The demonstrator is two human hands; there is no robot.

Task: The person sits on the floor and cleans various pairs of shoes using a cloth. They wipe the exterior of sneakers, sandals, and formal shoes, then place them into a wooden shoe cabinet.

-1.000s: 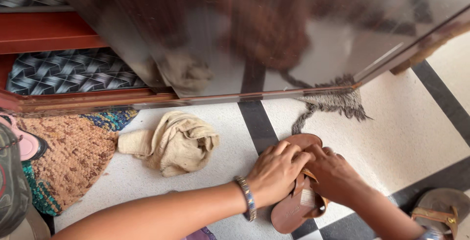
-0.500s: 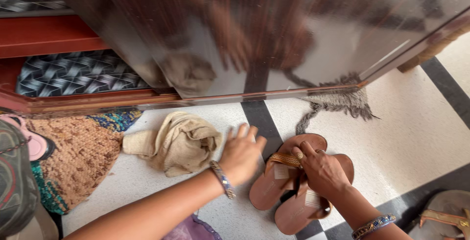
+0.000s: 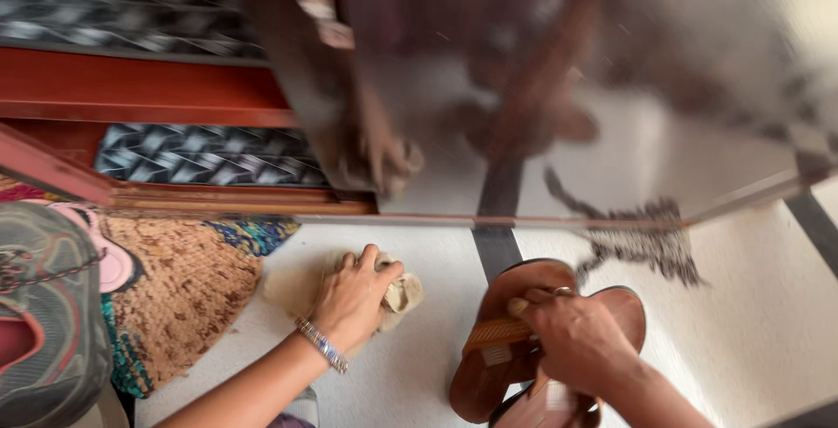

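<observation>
My left hand [image 3: 353, 297] lies on a crumpled beige cloth [image 3: 401, 291] on the white floor, fingers closed over it. My right hand [image 3: 572, 336] rests on two brown leather sandals [image 3: 511, 341] that lie side by side on the floor, its fingers on the straps. A beaded bracelet sits on my left wrist.
A glossy dark cabinet door [image 3: 559, 88] stands open above the hands and mirrors them. Red shelves hold a black woven liner [image 3: 209, 156]. A woven straw mat [image 3: 179, 293] and a grey shoe [image 3: 44, 306] lie at the left. A frayed grey rag [image 3: 646, 245] is by the door's edge.
My left hand left the sandals, moved left and came down on the beige cloth. The two sandals now lie apart, side by side. The view shifted and blurred.
</observation>
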